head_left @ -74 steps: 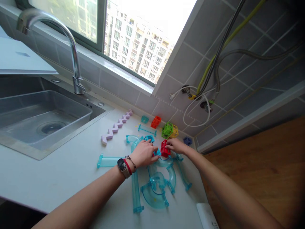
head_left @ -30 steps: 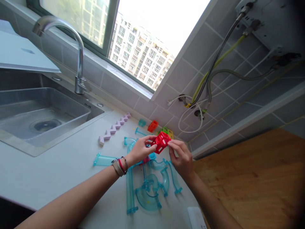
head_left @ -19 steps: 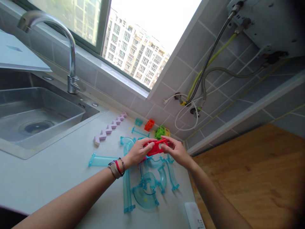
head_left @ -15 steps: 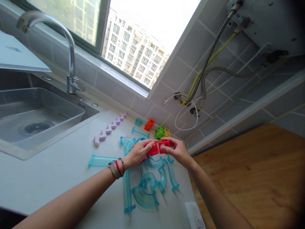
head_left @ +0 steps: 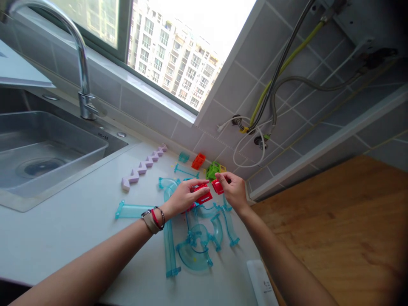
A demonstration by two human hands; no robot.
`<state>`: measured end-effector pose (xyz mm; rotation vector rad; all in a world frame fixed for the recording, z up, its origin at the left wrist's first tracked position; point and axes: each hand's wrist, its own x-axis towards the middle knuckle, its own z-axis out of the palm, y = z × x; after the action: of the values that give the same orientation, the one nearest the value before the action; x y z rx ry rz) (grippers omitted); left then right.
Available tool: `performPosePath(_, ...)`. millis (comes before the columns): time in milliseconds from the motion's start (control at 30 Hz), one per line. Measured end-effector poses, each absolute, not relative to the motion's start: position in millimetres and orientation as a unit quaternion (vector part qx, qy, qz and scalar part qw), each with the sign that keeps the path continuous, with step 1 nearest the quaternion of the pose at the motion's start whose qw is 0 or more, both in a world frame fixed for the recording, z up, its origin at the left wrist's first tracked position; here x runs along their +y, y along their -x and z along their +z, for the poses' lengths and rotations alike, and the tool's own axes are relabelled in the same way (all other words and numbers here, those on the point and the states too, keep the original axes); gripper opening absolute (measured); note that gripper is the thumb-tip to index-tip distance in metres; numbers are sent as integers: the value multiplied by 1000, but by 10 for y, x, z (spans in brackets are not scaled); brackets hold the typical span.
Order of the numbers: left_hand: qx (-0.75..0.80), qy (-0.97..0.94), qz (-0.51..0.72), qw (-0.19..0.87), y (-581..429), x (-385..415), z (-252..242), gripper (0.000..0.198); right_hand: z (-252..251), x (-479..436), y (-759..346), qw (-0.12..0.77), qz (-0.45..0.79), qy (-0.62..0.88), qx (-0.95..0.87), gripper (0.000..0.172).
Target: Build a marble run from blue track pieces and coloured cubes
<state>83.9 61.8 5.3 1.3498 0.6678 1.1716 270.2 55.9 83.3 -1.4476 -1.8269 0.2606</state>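
Note:
My left hand [head_left: 185,194] grips a red plastic block [head_left: 204,197] with a slot in its face. In my right hand [head_left: 232,188] is a second red block [head_left: 218,187], pinched between thumb and fingers. A small gap separates the two blocks, held above the counter. Below and around my hands lie translucent blue track pieces: a long straight one [head_left: 170,250], a curved fan-shaped one [head_left: 193,257] and a short straight one [head_left: 135,211]. Just behind my hands sits a green block [head_left: 213,171], with an orange-red block [head_left: 198,161] to its left.
A zigzag row of lilac pieces [head_left: 142,168] stands left of the tracks. Further left are the sink [head_left: 114,146] and its faucet [head_left: 83,76]. Hoses and cables [head_left: 270,93] hang on the tiled wall at right. A white packet [head_left: 262,282] lies at the counter's right edge.
The two red blocks, nearly side by side before, are now farther apart and turned. My right hand has rotated and lifted slightly. The whole view has shifted a little.

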Motion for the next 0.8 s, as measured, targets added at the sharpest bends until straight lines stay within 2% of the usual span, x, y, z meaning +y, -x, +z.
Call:
performPosePath(567, 231, -487, 508, 672, -814, 644, 104, 52, 921, 378, -2491, 395, 128, 522, -745, 36)
performPosePath(733, 225, -462, 489, 705, -781, 609, 144, 54, 910, 447, -2628, 455, 108, 569, -677, 45)
performPosePath(800, 229, -466, 481, 707, -771, 602, 144, 56, 889, 515, -2725, 482, 146, 585, -636, 50)
